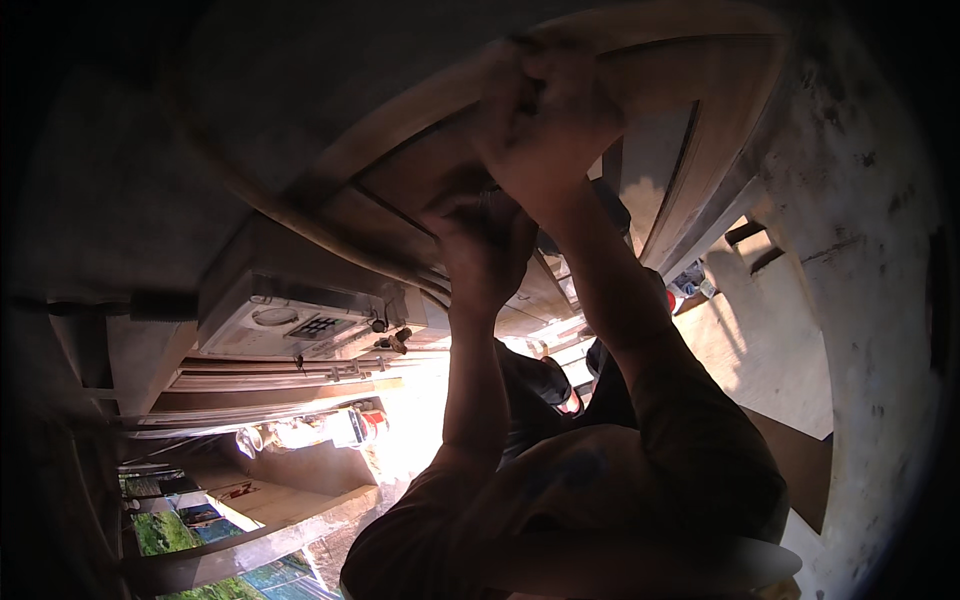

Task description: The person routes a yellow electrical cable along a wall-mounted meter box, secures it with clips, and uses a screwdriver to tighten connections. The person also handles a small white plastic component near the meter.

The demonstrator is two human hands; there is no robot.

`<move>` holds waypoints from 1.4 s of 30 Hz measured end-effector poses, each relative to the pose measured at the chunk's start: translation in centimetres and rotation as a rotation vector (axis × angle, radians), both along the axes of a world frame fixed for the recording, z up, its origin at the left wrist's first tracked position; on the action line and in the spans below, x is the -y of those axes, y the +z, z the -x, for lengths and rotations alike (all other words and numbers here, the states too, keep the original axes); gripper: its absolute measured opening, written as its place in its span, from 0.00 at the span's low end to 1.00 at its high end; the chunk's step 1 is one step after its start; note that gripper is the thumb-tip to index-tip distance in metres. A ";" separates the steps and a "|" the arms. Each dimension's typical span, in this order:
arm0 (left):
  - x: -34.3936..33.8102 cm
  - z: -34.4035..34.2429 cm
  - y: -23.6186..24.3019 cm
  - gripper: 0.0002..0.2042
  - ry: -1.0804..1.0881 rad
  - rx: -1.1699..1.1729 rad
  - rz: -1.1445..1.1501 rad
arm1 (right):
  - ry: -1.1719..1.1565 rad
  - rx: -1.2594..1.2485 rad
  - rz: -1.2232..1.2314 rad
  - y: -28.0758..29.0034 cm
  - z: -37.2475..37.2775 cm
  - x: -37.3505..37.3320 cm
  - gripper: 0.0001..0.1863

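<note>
Both bare hands are raised against a panelled wooden frame (385, 145), which arches across the top of the view, light-toned along its outer rail, with darker grooves around its panels. The right hand (550, 125) is the higher one, in front of the frame near its upper rail; its fingers are curled in, but shadow and blur hide the tips, so I cannot tell whether they pinch anything. The left hand (487, 245) is just below and to the left, in front of the frame's lower part, its fingers bent as well; whether they grip something is also too dark to tell.

To the left of the left hand, well apart from it, is a pale box (300, 325) bearing a round dial-like disc (275, 316) and, beside that, a dark grid (320, 328). Any lettering on its face is too small and blurred to read. A long pale strip (300, 227), possibly a cable, curves above the box toward the left wrist. Below the arms are dark trousers (530, 385) and a foot (572, 403). Green foliage (165, 533) shows at lower left.
</note>
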State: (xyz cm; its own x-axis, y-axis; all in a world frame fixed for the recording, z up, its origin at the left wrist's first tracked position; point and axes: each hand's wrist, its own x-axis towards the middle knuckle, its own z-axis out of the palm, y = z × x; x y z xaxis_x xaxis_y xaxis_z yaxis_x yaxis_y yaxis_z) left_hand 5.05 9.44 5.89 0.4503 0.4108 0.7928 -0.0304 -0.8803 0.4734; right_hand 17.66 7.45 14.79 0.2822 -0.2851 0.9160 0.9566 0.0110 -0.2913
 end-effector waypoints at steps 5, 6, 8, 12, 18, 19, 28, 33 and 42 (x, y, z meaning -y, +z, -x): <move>1.6 0.0 -1.9 0.24 0.062 -0.010 0.069 | 0.078 -0.028 -0.025 -0.5 0.4 -0.8 0.07; 2.0 0.4 -2.3 0.22 0.033 -0.023 0.124 | 0.042 -0.124 -0.061 -0.5 0.4 -0.8 0.07; 2.7 1.0 -3.2 0.18 0.118 -0.037 -0.012 | -0.021 -0.076 -0.016 -0.3 0.4 -0.8 0.06; 3.2 2.3 -3.9 0.13 0.339 -0.077 -0.066 | 0.012 0.002 -0.029 0.4 1.6 -0.9 0.06; 5.0 4.7 -4.5 0.18 0.368 -0.421 -0.211 | 0.030 -0.039 -0.125 0.6 1.0 -0.9 0.07; 5.3 5.0 -4.5 0.21 0.286 -0.286 -0.050 | 0.006 0.023 -0.113 0.5 1.2 -1.1 0.07; 8.2 7.6 -0.8 0.19 0.440 -0.446 -0.252 | 0.061 -0.102 -0.171 0.1 1.9 -1.7 0.07; 7.7 8.5 -0.4 0.14 0.285 -0.307 -0.193 | -0.020 -0.085 -0.002 0.7 1.6 -1.2 0.07; 8.1 9.3 -1.8 0.14 0.311 -0.114 0.106 | 0.050 0.039 -0.022 1.0 4.7 -1.7 0.05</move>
State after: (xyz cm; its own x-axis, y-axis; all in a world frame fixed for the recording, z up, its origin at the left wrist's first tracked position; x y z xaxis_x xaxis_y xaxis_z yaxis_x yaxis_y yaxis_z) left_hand -4.28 1.32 4.06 0.3737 0.6200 0.6899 0.2903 -0.7846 0.5479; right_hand 12.98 9.11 15.78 0.2607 -0.2915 0.9204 0.9653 0.0650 -0.2529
